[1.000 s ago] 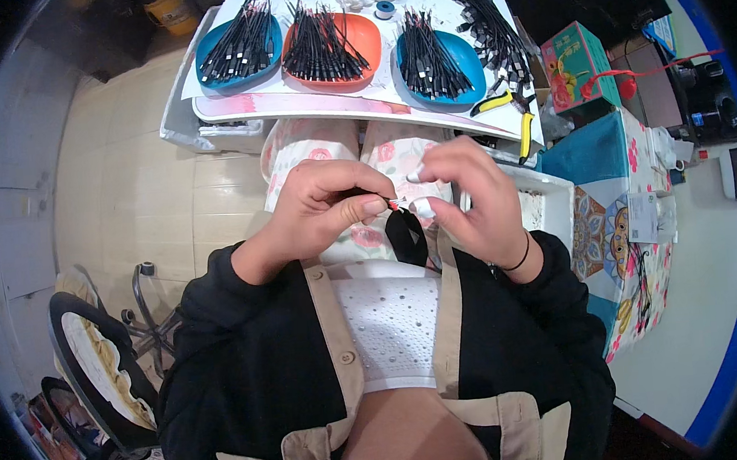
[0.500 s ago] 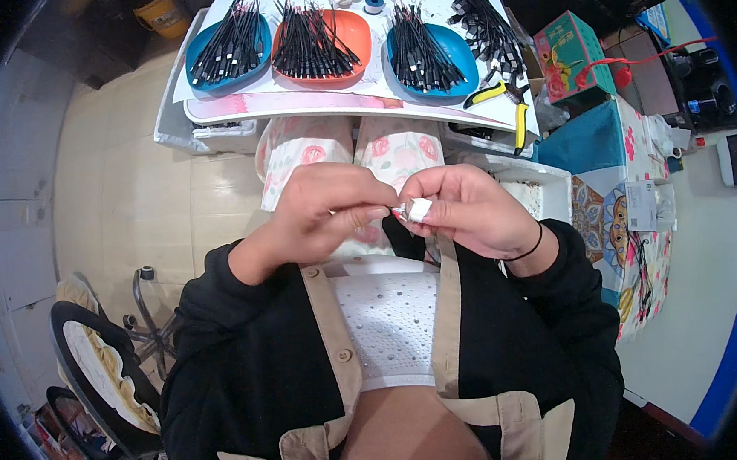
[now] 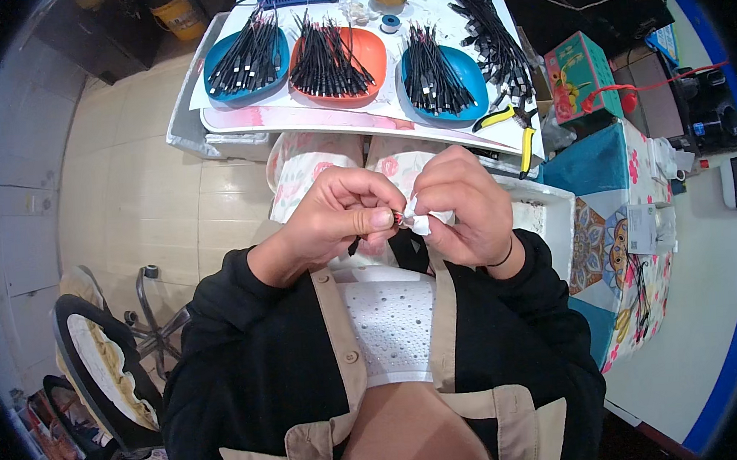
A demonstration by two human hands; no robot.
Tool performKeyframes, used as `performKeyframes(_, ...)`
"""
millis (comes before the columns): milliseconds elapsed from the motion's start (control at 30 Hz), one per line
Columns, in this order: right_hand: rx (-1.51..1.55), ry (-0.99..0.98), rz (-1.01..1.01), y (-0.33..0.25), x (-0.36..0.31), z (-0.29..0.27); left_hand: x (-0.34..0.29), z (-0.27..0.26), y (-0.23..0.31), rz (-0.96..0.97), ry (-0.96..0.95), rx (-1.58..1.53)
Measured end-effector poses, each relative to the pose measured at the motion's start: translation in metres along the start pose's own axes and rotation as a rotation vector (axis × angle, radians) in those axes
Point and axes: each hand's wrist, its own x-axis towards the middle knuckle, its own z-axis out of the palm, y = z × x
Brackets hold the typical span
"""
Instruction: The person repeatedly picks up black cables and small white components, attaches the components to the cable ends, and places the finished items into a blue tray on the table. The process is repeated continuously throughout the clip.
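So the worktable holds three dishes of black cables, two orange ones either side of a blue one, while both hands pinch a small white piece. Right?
Not quite. The head view shows the colours reversed: two blue dishes flank one orange dish on the worktable. The rest holds: the left hand and right hand pinch a small white piece.

A teal and pink printed carton (image 3: 578, 75) stands right of the table. A small white box (image 3: 642, 230) lies lower, on the patterned cloth.

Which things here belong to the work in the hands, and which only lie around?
In use: left hand, right hand, small black cable piece, white wipe.

Lying about: three trays of black cables, yellow-handled pliers, colourful box, black chair.
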Motion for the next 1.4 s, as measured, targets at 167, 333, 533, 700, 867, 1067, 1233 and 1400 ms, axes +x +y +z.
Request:
performKeyframes(167,0.225,0.061,0.237,0.01,-0.004,0.003,0.01,-0.002,0.022,0.129,0.045,0.657)
performKeyframes(333,0.225,0.057,0.393,0.028,0.002,-0.014,0.029,-0.008,0.039,0.109,0.103,0.752)
performKeyframes(533,0.116,0.035,0.205,0.056,0.024,-0.027,0.056,-0.019,0.057,0.094,0.106,0.782)
performKeyframes(700,0.107,0.095,0.193,0.07,0.038,-0.024,0.076,-0.023,0.073,0.043,0.075,0.782)
performKeyframes(867,0.181,0.162,0.252,0.083,0.047,-0.032,0.1,-0.017,0.094,-0.035,0.089,0.788)
performKeyframes(1067,0.201,0.384,0.397,0.109,0.034,-0.05,0.162,-0.028,0.138,-0.034,0.281,0.991)
performKeyframes(1233,0.225,0.226,0.595,0.122,0.015,-0.041,0.254,-0.089,0.149,0.191,0.182,1.762)
performKeyframes(1400,0.32,0.084,0.602,0.126,0.002,-0.036,0.305,-0.14,0.13,0.153,0.065,1.984)
